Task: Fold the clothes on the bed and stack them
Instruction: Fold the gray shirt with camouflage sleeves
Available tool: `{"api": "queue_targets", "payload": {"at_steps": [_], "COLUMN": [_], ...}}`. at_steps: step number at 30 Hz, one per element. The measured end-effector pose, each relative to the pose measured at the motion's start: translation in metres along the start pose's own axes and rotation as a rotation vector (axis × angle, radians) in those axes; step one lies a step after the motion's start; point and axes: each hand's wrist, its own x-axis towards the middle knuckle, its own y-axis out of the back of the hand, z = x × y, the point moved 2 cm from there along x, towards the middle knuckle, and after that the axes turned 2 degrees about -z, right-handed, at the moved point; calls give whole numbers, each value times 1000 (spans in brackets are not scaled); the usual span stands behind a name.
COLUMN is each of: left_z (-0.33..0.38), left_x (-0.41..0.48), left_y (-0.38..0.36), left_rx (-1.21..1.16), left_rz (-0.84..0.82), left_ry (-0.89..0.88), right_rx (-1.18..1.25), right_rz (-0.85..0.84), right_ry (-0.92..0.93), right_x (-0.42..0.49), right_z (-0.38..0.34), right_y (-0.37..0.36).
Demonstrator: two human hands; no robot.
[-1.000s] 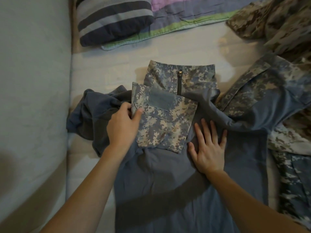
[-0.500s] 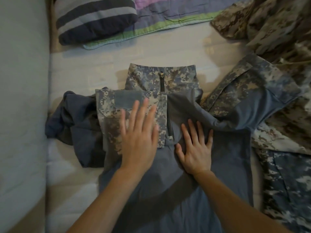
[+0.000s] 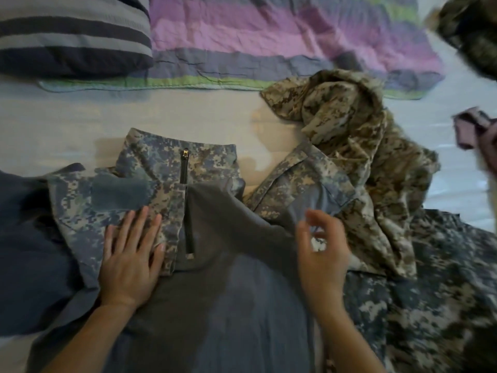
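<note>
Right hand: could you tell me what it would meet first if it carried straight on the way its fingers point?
Most likely the shirt's unfolded camouflage sleeve, lying just beyond the right hand; the hand is blurred, so its height is unclear.

free: bare sheet point(image 3: 80, 117) above collar point(image 3: 161, 154) | blocked right: tan camouflage heap point(image 3: 363, 146) | far left: striped pillow point(image 3: 67, 36)

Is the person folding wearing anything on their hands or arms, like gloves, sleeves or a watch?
No. The left hand and right hand are bare, no gloves, and both forearms show no sleeves. No ring, watch or bracelet is visible, though the right hand is blurred.
</note>
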Motion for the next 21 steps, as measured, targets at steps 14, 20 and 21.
{"api": "queue_targets", "payload": {"at_steps": [14, 20, 21], "left_z": [3, 3, 3], "left_x": [1, 0, 0], "left_y": [9, 7, 7], "left_rx": [-49, -52, -53], "left_rz": [13, 35, 38], "left_ry": [-13, -10, -11], "right_rx": [723, 919, 885], "right_rz": [10, -119, -178], "right_ry": [-538, -865, -865], "right_x": [81, 37, 33], "right_z": [14, 34, 28], "right_y": [90, 62, 58]}}
